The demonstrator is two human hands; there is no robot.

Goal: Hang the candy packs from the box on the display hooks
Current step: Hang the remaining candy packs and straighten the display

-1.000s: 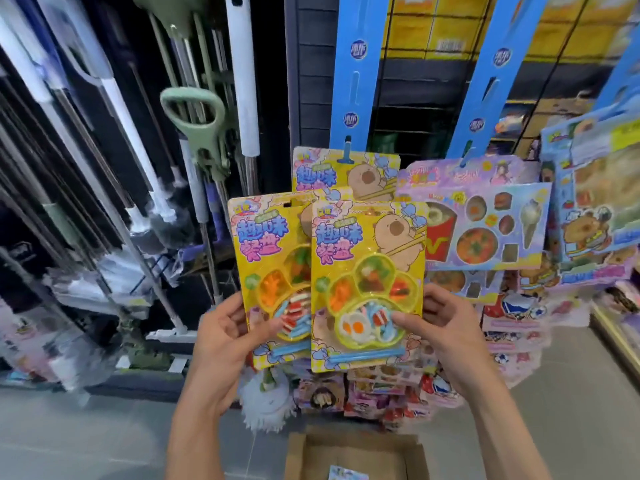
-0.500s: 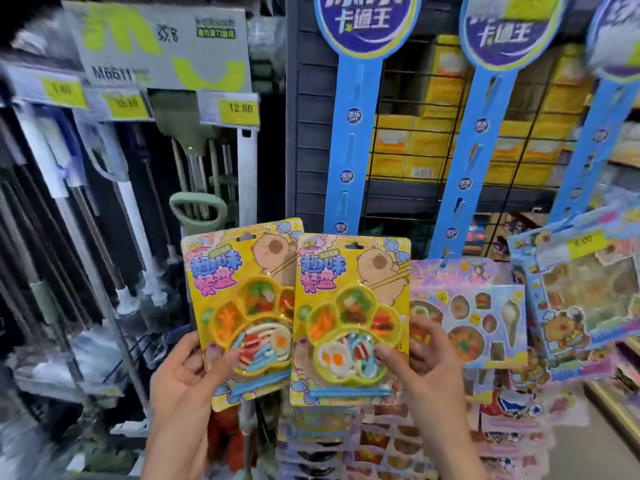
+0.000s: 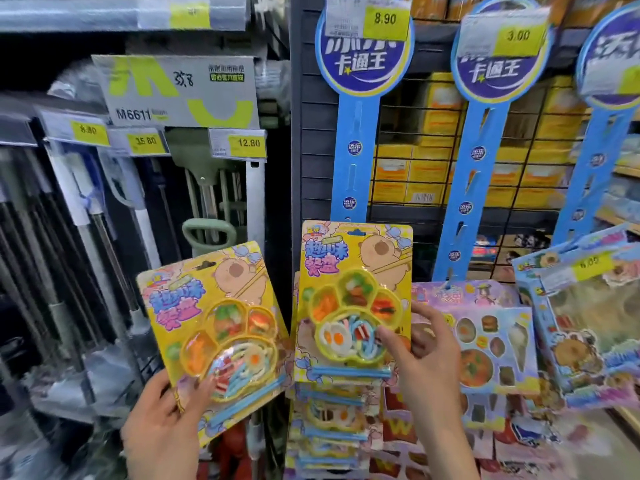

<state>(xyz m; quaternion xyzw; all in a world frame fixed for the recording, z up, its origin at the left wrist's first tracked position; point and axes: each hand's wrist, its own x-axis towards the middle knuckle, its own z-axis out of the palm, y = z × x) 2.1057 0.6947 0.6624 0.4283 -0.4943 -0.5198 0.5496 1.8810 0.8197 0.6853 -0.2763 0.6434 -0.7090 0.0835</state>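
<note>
Candy pack, left (image 3: 211, 327): yellow card with cartoon animal and paw-shaped blister tray of coloured sweets; tilted clockwise, held up in front of the mop rack. Grasped at the lower corner by left hand (image 3: 162, 424), thumb on the front, fingers behind; grip clenched on the card.

Candy pack, right (image 3: 353, 299): same design, upright, top edge level with the foot of the leftmost blue hanging strip (image 3: 349, 174). Pinched at the right edge by right hand (image 3: 419, 368), thumb on the blister front, fingers curled behind the card; grip clenched on the pack. Hang hole at the top centre visible; whether seated on a hook, cannot tell.

Hung packs (image 3: 329, 420): column of same yellow cards directly below the right pack, overlapping downward.

Purple food-toy pack (image 3: 485, 341): hangs just right of the right hand, below the second blue strip (image 3: 467, 188).

Price tags: 8.90 (image 3: 384, 19) on the first round strip header, 3.00 (image 3: 517, 36) on the second, 12.80 (image 3: 247, 143) over the mops.

Mop handles (image 3: 104, 237): racked at left, behind the left pack.
</note>
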